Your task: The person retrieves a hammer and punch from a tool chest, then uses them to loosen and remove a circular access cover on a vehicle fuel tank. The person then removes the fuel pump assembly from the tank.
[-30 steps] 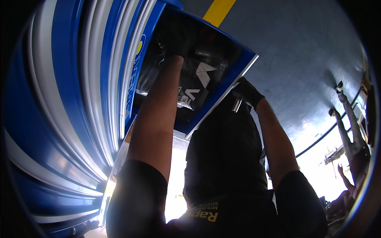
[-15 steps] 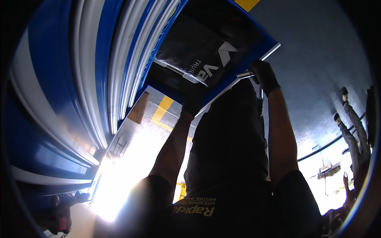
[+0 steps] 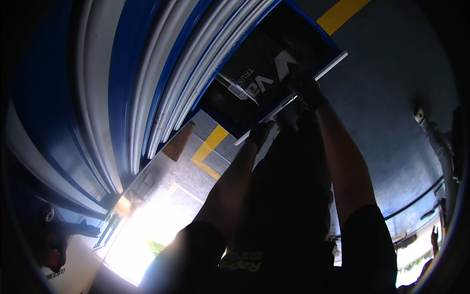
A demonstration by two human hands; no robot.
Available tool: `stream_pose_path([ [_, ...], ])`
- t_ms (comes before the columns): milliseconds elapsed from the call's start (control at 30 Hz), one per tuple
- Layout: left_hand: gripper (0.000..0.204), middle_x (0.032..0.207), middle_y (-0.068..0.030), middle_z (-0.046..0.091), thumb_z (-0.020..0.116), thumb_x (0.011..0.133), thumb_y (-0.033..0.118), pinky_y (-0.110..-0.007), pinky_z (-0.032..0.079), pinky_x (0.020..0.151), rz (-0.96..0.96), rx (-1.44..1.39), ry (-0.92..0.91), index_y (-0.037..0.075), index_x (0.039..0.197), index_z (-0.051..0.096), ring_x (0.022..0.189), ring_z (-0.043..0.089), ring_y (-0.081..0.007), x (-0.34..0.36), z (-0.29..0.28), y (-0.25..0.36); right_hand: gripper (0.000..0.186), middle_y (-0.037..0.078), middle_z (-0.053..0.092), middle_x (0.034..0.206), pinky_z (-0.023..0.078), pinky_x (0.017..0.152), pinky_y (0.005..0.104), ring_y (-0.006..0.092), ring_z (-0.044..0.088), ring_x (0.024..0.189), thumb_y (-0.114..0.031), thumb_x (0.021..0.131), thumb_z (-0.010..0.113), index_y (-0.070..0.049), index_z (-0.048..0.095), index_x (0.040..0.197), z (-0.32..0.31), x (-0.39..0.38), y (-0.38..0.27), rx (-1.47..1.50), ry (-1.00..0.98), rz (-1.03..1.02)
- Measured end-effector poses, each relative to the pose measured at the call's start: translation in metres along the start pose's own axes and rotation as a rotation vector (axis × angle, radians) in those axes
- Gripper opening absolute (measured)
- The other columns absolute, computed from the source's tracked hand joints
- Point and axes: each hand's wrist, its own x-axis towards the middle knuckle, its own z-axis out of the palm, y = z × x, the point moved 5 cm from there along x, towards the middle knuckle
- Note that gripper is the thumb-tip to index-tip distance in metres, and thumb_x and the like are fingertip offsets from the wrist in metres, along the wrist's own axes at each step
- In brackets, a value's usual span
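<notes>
Right hand (image 3: 306, 90) shifted; drawer (image 3: 334, 63) blue, silver-edged

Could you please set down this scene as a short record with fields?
Furniture: blue cabinet with pale, silvery drawer fronts
Open drawer: blue, with a silvery front edge
Contents: black packaging with pale lettering
Left hand: dark-gloved, by the drawer's front edge, nearer the cabinet
Right hand: dark-gloved, at the same edge, farther from the cabinet
Held items: too dark to tell
Floor: grey, with yellow stripe
Background: another person's leg, at right
</notes>
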Motion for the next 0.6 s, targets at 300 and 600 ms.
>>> stream_pose_path([
  [300,0.046,0.121,-0.0102,0.068,0.060,0.103,0.044,-0.042,0.052,0.098,0.015,-0.886,0.356,0.012,0.135,0.058,0.110,0.067,-0.0230,-0.142,-0.191,0.013,0.048,0.022,0.070,0.114,0.054,0.096,0.0474,0.0406,0.066,0.110,-0.045,0.092,0.068,-0.002,0.067,0.114,-0.041,-0.082,-0.093,-0.635,-0.264,0.398],
  [600,0.013,0.093,-0.0071,0.073,0.073,0.088,0.026,-0.040,0.055,0.088,0.684,-0.882,1.061,0.012,0.088,0.075,0.093,0.069,-0.0265,-0.246,-0.297,0.029,0.040,0.016,0.068,0.061,0.059,0.053,0.0432,0.0281,0.069,0.052,-0.032,0.085,0.081,0.004,0.070,0.073,-0.187,-0.400,-0.013,-0.735,-0.387,0.910],
])
